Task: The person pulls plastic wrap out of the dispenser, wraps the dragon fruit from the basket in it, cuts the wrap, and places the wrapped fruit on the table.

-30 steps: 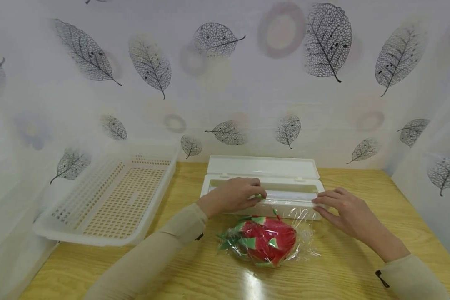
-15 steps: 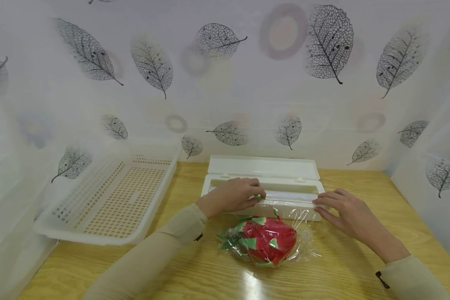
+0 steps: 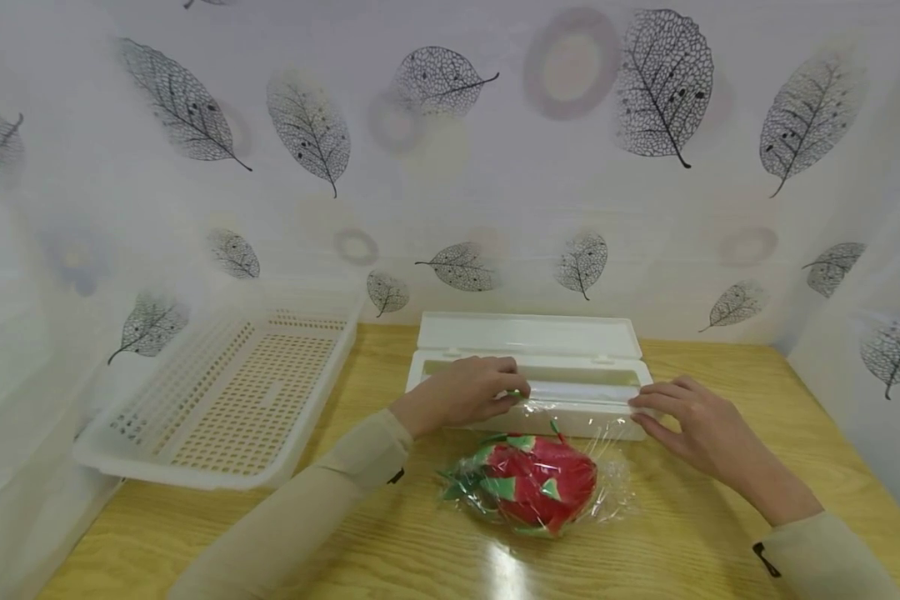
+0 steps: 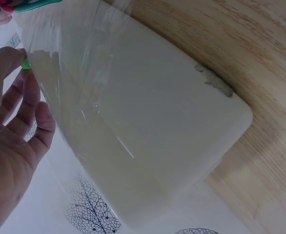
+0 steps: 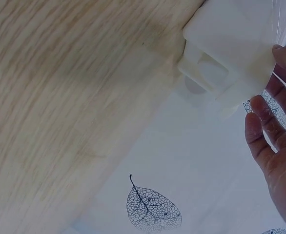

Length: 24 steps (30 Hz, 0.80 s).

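A white cling film dispenser (image 3: 570,423) stands at the table's back with its lid raised. My left hand (image 3: 461,392) reaches over its front rim, thumb and forefinger pinching a small green slider (image 4: 26,63). At the right end of the rim, my right hand (image 3: 701,425) grips the dispenser's corner, its thumb against the front where the film passes. Clear cling film (image 3: 611,492) hangs over the front of the box. It wraps a red and green dragon fruit (image 3: 528,479) lying in front. My left hand hides part of the roll opening.
A white perforated plastic basket (image 3: 292,442) sits on the left of the wooden table (image 3: 390,546). Behind and at the sides hangs a pale curtain (image 3: 495,192) printed with leaves. The dispenser's lid (image 3: 528,335) leans back close to it.
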### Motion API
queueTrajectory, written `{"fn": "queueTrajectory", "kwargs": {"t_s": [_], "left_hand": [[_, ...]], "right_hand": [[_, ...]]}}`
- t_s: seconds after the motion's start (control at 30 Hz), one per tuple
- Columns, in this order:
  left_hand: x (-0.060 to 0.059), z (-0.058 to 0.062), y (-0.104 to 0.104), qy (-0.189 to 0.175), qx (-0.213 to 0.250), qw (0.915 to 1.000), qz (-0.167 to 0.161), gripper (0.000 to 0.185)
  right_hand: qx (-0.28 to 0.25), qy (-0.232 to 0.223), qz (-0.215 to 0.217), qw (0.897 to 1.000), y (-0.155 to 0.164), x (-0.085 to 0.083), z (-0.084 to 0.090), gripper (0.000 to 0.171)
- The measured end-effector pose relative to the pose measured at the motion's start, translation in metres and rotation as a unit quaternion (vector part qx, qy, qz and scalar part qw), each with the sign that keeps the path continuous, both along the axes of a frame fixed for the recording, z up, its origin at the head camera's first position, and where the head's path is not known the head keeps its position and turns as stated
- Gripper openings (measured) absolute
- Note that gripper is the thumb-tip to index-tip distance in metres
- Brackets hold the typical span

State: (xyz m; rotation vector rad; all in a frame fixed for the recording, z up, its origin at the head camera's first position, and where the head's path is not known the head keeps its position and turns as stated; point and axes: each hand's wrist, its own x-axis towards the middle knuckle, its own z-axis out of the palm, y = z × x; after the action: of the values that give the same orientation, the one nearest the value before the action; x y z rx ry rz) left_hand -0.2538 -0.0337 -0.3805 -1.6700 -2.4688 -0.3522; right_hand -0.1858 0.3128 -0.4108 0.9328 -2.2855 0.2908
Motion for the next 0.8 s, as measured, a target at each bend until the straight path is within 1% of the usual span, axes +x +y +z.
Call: {"fn": "queueTrajectory", "kwargs": {"t_s": [0.17,0.4,0.53,0.67,0.8], "left_hand": [[0.001,0.001,-0.001,0.006,0.003,1.0,-0.002,0.014],[0.0,0.001,-0.001,0.007,0.012,0.9999,0.008,0.015],[-0.002,0.0,-0.001,0.007,0.01,0.9998,0.017,0.015],[-0.007,-0.001,-0.001,0.007,0.007,0.9992,0.038,0.016],[-0.011,0.0,-0.001,0.001,0.008,0.9991,0.042,0.016]], "right_hand": [[-0.006,0.002,0.004,1.0,-0.001,0.0,-0.002,0.062],[-0.01,0.005,-0.002,1.0,-0.006,-0.002,-0.001,0.064],[-0.02,0.011,-0.006,1.0,-0.009,-0.004,-0.002,0.063],[-0.025,0.012,-0.011,1.0,-0.011,-0.008,-0.004,0.064],[-0.026,0.007,-0.017,0.999,-0.012,-0.011,-0.005,0.064]]}}
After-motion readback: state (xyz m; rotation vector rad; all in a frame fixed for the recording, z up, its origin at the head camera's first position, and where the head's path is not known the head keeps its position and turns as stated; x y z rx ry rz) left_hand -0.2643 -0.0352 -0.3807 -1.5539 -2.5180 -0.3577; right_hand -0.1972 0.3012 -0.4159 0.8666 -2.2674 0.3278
